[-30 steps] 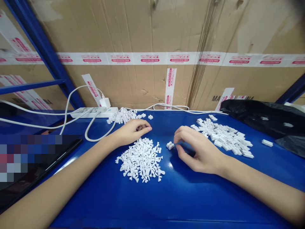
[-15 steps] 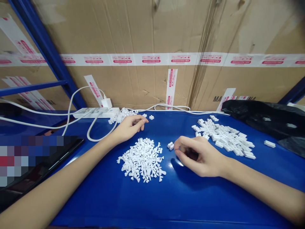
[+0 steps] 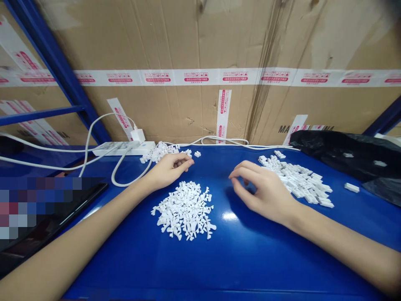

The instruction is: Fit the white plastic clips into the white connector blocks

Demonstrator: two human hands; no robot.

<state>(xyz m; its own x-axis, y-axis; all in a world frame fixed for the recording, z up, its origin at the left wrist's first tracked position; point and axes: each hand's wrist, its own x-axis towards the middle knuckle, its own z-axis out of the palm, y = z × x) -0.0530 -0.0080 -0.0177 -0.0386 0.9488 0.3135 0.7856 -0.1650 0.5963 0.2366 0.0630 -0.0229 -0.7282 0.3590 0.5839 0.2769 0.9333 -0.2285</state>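
Note:
My left hand (image 3: pixel 174 168) hovers beyond a heap of small white plastic levers (image 3: pixel 186 211), its fingers curled and the thumb laid along them. Whatever it may hold is hidden. Right behind it are small white connector pieces (image 3: pixel 161 150), with a single white piece (image 3: pixel 197 154) just past the fingertips. My right hand (image 3: pixel 261 190) is raised over the blue table, left of a pile of white rectangular connectors (image 3: pixel 308 184) and partly covering it. Its thumb and index tips come together in a pinch; nothing shows between them.
A white power strip (image 3: pixel 123 148) with cables and a plugged charger (image 3: pixel 137 134) lies at the back left. A black screen device (image 3: pixel 90 200) sits at left. At right are a black plastic bag (image 3: pixel 328 144) and one loose connector (image 3: pixel 351 187). Taped cardboard (image 3: pixel 175 113) stands behind.
My right hand has lifted slightly and its fingers have closed up. The small white piece beside its fingertips is no longer visible there. My left hand stays nearly still.

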